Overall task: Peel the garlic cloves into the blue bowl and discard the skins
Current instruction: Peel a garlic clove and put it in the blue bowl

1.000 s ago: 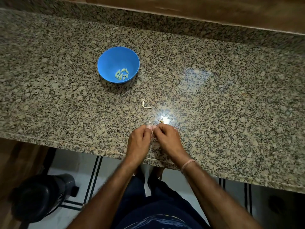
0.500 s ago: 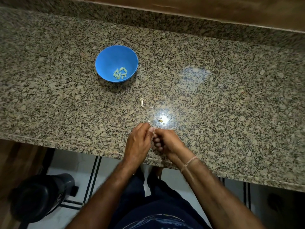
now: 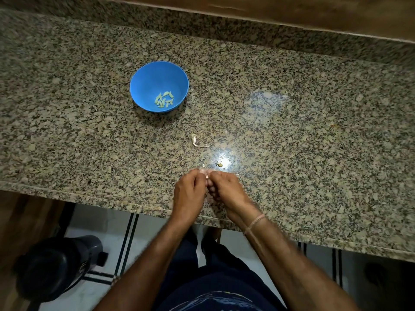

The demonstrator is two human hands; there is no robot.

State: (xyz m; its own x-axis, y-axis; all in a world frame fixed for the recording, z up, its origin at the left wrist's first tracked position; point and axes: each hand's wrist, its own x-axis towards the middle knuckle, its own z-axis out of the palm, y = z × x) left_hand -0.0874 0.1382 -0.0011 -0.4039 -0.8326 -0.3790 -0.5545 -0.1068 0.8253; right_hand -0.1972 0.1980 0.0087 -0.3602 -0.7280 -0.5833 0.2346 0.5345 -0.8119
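Right hand (image 3: pixel 226 189) is now turning over, showing its curled fingers (image 3: pixel 212 189); left hand (image 3: pixel 188 191) is staying close; both are pinching a tiny garlic clove (image 3: pixel 206 176) over the counter (image 3: pixel 314 131); peeled cloves (image 3: pixel 164 100) are lying in the blue bowl (image 3: pixel 143 75).

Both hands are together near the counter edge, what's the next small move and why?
Probably twist and peel: left hand and right hand both pinch a small clove, not yet with the peeled cloves in the blue bowl.
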